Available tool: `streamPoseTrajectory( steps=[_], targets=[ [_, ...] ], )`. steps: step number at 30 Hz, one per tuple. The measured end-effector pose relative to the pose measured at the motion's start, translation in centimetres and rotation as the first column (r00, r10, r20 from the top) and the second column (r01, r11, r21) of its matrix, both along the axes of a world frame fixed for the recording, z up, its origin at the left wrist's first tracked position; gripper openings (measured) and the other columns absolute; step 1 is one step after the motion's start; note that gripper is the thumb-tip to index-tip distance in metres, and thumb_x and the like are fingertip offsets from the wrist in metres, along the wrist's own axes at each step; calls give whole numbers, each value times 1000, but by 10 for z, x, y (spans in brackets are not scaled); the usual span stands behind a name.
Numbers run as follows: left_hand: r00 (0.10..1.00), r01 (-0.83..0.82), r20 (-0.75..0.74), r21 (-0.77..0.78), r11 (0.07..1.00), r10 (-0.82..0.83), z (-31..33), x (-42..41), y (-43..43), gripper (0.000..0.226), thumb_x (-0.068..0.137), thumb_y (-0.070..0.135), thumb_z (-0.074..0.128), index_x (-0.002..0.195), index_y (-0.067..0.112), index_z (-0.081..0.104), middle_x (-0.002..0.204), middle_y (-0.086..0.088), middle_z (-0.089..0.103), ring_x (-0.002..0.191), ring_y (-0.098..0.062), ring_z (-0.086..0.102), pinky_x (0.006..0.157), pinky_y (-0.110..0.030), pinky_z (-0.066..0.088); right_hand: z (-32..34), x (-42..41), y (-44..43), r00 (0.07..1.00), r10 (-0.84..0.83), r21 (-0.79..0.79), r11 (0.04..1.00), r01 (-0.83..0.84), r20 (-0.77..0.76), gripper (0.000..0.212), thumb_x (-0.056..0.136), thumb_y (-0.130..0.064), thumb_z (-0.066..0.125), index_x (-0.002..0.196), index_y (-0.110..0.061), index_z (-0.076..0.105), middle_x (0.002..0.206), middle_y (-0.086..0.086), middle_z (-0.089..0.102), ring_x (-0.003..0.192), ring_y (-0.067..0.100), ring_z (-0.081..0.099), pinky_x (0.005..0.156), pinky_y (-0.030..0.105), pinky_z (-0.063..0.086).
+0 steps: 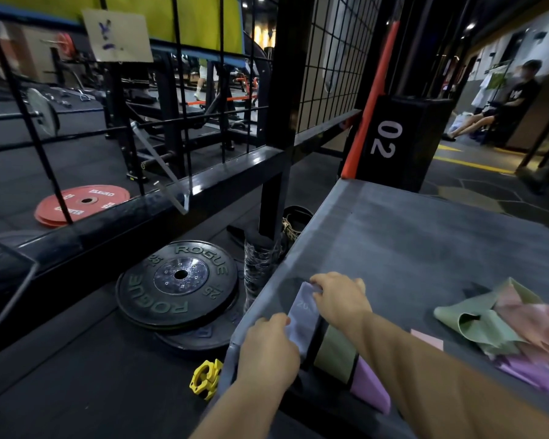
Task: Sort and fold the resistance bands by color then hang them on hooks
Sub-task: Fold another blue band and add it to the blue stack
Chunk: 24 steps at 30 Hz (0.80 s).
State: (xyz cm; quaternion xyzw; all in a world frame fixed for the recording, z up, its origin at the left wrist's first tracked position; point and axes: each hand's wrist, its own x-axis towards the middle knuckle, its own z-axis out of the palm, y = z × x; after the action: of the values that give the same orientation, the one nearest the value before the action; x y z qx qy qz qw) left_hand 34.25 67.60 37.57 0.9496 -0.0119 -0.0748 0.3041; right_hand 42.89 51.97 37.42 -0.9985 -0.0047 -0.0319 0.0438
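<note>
While a loose heap of bands [507,327] waits at three o'clock, the left hand [268,350] and right hand [338,296] pinch a grey band [303,315] flat on the table [425,242] (folded green [336,350] and purple [370,386] bands alongside); none hung yet.

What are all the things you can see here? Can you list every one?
Grey platform: one, grey, right side, bands lie on it.
Pale blue-grey band: one, near the platform's left edge, held flat at both ends.
Folded green band: one, olive green, beside the blue-grey one.
Folded purple band: one, lilac, nearest the camera.
Pile of unsorted bands: one heap, green, pink and purple, far right.
Black weight plates: stack, black, on the floor left of the platform.
Red weight plates: stack, red, floor behind the rack.
Yellow collar clip: one, yellow, floor by the platform corner.
Black box marked 02: one, behind the platform.
Left hand: near end of the blue-grey band.
Right hand: far end of it.
</note>
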Motion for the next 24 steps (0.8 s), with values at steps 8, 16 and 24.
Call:
streamPoseTrajectory(
  steps=[8,16,24],
  targets=[
    [996,33,81,100,994,-41,-3,1,-3,34,97,19,33,122,25,55,138,10,48,135,-15,32,105,-39,25,-2,-4,-7,972,211,-83,972,-219,-100,47,102,-26,33,149,-32,30,154,-13,33,140,12,33,110,37,27],
    [1000,11,9,114,993,-12,-13,0,-8,31,100,42,27,113,21,45,132,-1,54,143,-21,19,116,-52,10,-8,-8,-8,948,208,-155,956,-249,-241,58,102,-49,17,155,-28,7,161,-12,8,149,12,4,117,46,9],
    [991,133,-38,264,955,-128,-19,-2,-7,53,104,35,18,153,29,-1,161,10,-9,147,-21,-16,115,-55,-9,-10,-9,-10,942,213,-134,958,-253,-260,57,103,-49,13,155,-29,3,161,-14,4,149,13,-3,118,51,1]
  ],
)
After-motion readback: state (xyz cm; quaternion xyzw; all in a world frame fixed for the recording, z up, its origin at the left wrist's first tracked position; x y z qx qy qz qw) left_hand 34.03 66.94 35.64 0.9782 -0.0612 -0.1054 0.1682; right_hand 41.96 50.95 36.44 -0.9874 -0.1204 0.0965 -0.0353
